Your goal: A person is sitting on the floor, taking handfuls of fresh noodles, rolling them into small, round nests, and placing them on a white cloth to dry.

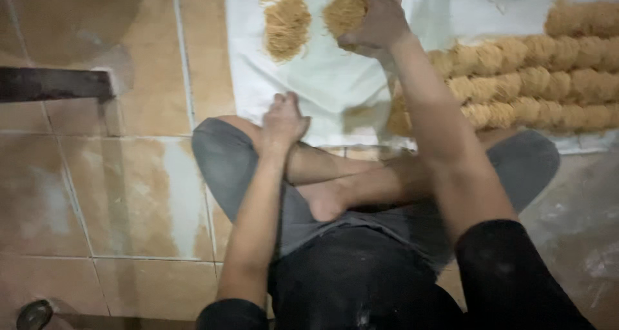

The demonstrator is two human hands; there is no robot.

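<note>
I sit cross-legged on a tiled floor in grey shorts and a black top. My right hand [380,17] reaches forward and presses on a round bundle of tan noodles [343,10] lying on a white sheet [322,85]. Just left of it lies another loose noodle bundle [286,25]. My left hand [282,120] rests on my left knee with the fingers curled closed and nothing in it.
Rows of several noodle bundles [535,88] cover the right part of the sheet. Beige floor tiles [129,194] spread to the left. A dark bar [55,85] lies at the far left, and a small dark round object [33,314] sits at the bottom left corner.
</note>
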